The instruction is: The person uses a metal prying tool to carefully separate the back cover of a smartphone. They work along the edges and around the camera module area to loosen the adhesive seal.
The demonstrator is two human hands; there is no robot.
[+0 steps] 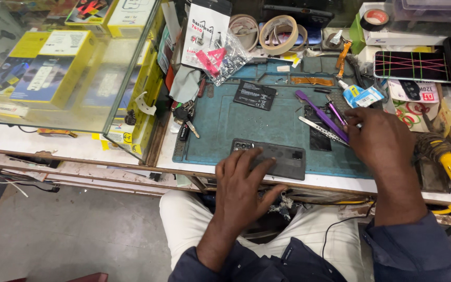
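Left hand (244,180) lies flat, fingers spread, on the dark phone (271,158) at the blue mat's (220,122) near edge: thin, stiff, slippery, fragile, probably best gripped by its long sides. Beyond, right hand (381,140) pinches steel tweezers (320,129); the battery (255,94) lies farther back.

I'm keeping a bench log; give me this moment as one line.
left hand: flat on dark phone | right hand: at tweezers | surface: blue mat

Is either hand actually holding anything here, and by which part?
Left hand lies flat on the dark phone, pressing, not gripping. Right hand reaches the tweezers by their near end; a closed grip cannot be told.
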